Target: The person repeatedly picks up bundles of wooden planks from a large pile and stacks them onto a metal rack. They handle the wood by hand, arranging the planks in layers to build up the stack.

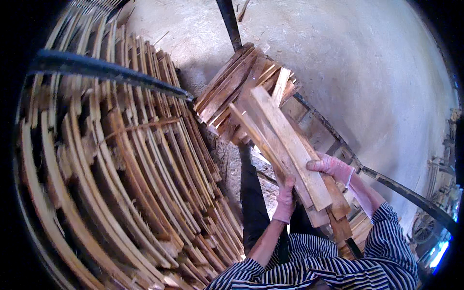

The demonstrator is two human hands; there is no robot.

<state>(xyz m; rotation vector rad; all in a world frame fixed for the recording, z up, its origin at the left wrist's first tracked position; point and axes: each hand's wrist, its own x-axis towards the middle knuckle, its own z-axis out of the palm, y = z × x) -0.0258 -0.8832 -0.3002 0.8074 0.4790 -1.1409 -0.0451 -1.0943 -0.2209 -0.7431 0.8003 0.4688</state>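
Several short wooden planks (296, 145) lie bundled between my hands, pointing away from me and tilted to the left. My left hand (285, 200), in a pink glove, is closed on the near left side of the bundle, its thumb up along the edge. My right hand (332, 166), gloved in pink too, grips the right side with its thumb on the top plank. Its other fingers are partly hidden. Beyond the bundle's far end sits a pile of wooden pieces (232, 89), some darker and rough-edged. The bundle overlaps the near side of this pile.
A large stack of long boards (130, 174) fills the left side. One dark metal bar (111, 70) crosses above it, and another bar (229, 24) rises behind the pile. To the right runs a dark metal rail (333, 133) over the concrete floor (367, 67).
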